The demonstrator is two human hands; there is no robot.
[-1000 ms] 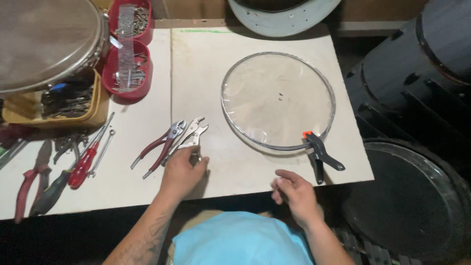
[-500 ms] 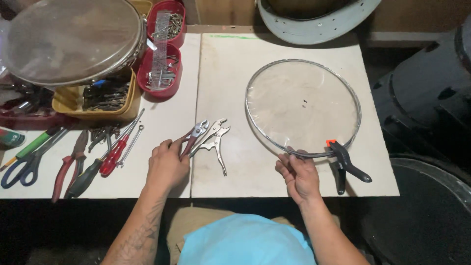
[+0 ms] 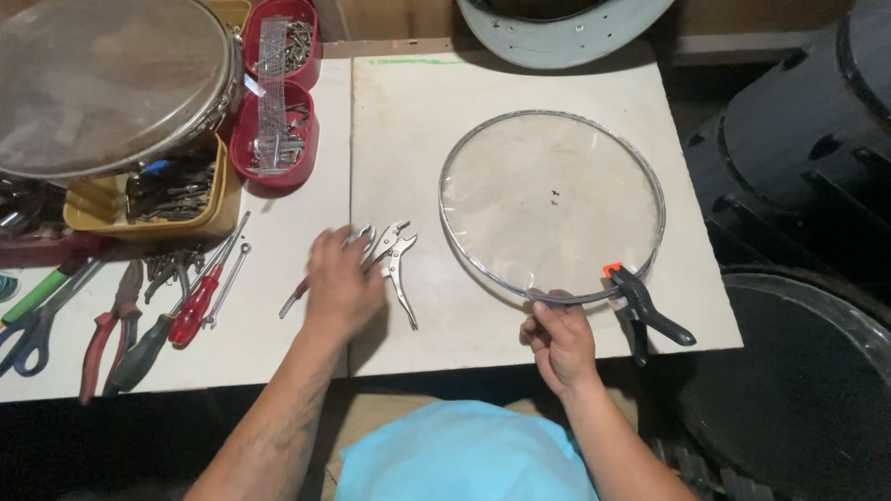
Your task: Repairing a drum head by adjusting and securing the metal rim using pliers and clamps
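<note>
Two hands working apart on the desk — one at the pliers, one pinching the clear drumhead's rim.

The left hand (image 3: 342, 288) is resting curled over a cluster of pliers — silver locking pliers (image 3: 397, 264) and a red-handled pair (image 3: 295, 299) poking out beneath it — though whether its fingers are actually closing on one cannot be told. The right hand (image 3: 557, 339) is gripping the near edge of the clear drumhead (image 3: 552, 199), which is lying flat on the pale desk (image 3: 408, 121) with a black spring clamp (image 3: 650, 311) biting the hoop just beside that hand. The likely trouble, as I judge it: the head is sitting near the desk's front edge, so a one-handed tug could tip it off or knock the clamp loose; the thin film could crease or get nicked if a plier jaw is swinging into it.
</note>
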